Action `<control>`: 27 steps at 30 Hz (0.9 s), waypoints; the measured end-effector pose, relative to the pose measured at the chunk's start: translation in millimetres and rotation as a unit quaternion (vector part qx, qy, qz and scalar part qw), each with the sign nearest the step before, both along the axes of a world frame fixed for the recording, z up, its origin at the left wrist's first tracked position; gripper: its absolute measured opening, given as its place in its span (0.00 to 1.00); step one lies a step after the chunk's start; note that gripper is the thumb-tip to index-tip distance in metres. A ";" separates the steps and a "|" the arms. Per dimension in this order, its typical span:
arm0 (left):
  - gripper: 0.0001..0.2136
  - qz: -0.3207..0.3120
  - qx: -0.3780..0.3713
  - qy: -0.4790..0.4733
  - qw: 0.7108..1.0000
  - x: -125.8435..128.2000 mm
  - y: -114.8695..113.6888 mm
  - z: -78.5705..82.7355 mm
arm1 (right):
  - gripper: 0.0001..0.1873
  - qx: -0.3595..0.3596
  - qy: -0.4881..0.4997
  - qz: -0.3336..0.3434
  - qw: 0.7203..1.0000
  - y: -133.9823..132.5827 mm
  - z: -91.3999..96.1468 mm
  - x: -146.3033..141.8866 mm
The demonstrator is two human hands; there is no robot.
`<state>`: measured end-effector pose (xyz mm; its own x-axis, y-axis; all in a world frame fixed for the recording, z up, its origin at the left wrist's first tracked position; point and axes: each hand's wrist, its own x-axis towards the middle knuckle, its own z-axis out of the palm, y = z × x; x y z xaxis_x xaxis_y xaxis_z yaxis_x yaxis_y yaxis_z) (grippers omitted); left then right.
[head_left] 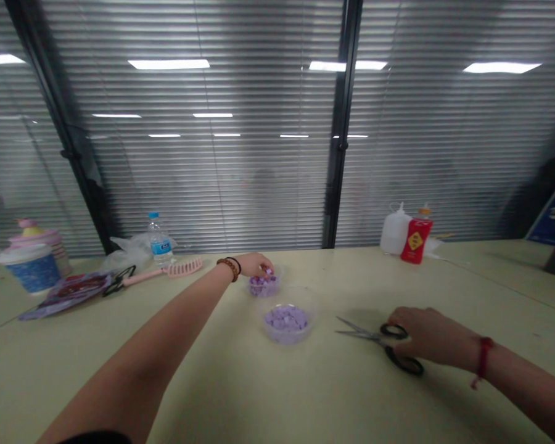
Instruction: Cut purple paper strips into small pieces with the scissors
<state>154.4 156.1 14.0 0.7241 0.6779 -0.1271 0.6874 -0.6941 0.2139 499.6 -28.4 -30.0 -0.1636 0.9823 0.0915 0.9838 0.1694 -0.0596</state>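
My left hand (254, 264) reaches over the far clear bowl (264, 287), which holds dark and light purple pieces. Its fingers are pinched at the rim, with a small purple piece (269, 271) at their tips. Nearer to me, a second clear bowl (284, 336) contains pale purple pieces (287, 318). To the right, my right hand (428, 336) grips the black handles of the scissors (372, 337). The scissors' blades are spread apart and point left, low over the table. The fingers of this hand are partly hidden behind its back.
Along the table (324, 394) at left are a blue cup (34, 271), a purple packet (71, 295), a pink hairbrush (166, 269) and a water bottle (160, 240). At back right stand a white bottle (394, 233) and a red bottle (415, 240), before window blinds (268, 185).
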 end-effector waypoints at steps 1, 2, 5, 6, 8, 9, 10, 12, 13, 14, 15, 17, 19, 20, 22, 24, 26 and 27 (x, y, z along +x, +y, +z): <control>0.11 0.002 0.005 -0.004 1.000 -2.9 -1.4 2.4 | 0.13 0.012 -0.012 -0.003 1.000 2.0 3.7 -4.2; 0.11 0.006 0.014 -0.009 1.000 -5.6 -3.0 4.4 | 0.14 0.040 -0.011 -0.007 0.999 4.4 9.0 -10.3; 0.11 0.027 0.065 -0.031 0.997 -11.8 -9.2 9.3 | 0.15 0.097 0.053 0.037 0.993 13.6 34.7 -38.6; 0.12 0.036 0.085 -0.038 0.995 -12.7 -12.5 11.3 | 0.15 0.100 0.082 0.076 0.989 17.4 45.6 -50.3; 0.11 0.052 0.127 -0.050 0.989 -12.1 -23.0 16.5 | 0.14 0.115 0.128 0.116 0.978 26.1 67.9 -74.8; 0.10 0.058 0.148 -0.056 0.986 -10.5 -30.7 19.9 | 0.13 0.129 0.155 0.124 0.972 31.0 78.0 -87.0; 0.10 0.062 0.170 -0.061 0.982 -8.3 -40.0 23.8 | 0.13 0.144 0.187 0.140 0.962 36.1 86.8 -98.8; 0.10 0.058 0.207 -0.079 0.973 -2.8 -62.4 32.0 | 0.13 0.158 0.269 0.173 0.934 46.4 99.2 -120.8; 0.10 0.047 0.220 -0.093 0.970 -0.2 -74.4 36.0 | 0.13 0.146 0.301 0.193 0.923 51.0 102.5 -130.6; 0.10 0.026 0.227 -0.117 0.967 1.9 -85.9 39.7 | 0.12 0.147 0.315 0.203 0.915 54.9 104.0 -139.5; 0.09 0.008 0.226 -0.134 0.965 3.2 -96.3 43.1 | 0.13 0.149 0.314 0.212 0.914 57.8 104.0 -147.3; 0.08 -0.020 0.214 -0.144 0.966 3.2 -111.8 48.8 | 0.16 0.151 0.299 0.218 0.917 60.2 101.0 -158.7; 0.08 -0.026 0.202 -0.144 0.968 0.4 -119.5 52.9 | 0.13 0.143 0.289 0.221 0.921 58.8 96.7 -164.2; 0.08 -0.024 0.196 -0.146 0.969 -1.4 -120.9 54.3 | 0.10 0.133 0.291 0.224 0.921 57.4 94.7 -164.9; 0.09 -0.014 0.182 -0.154 0.971 -4.6 -120.7 55.7 | 0.07 0.108 0.303 0.235 0.917 54.9 91.9 -163.6; 0.09 -0.006 0.162 -0.166 0.973 -5.5 -119.3 55.6 | 0.09 0.081 0.319 0.242 0.912 54.0 90.1 -161.0; 0.09 -0.005 0.139 -0.177 0.974 -4.3 -118.6 54.7 | 0.12 0.064 0.328 0.246 0.910 54.9 88.6 -159.4; 0.10 -0.008 0.129 -0.181 0.975 -3.3 -118.8 54.2 | 0.11 0.062 0.328 0.248 0.909 55.9 88.0 -159.1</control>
<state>151.1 37.3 68.2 0.7006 0.6416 0.3125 0.5878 -0.7671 0.2571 340.5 27.5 58.0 -0.4538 0.7783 0.4338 0.5437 0.6276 -0.5573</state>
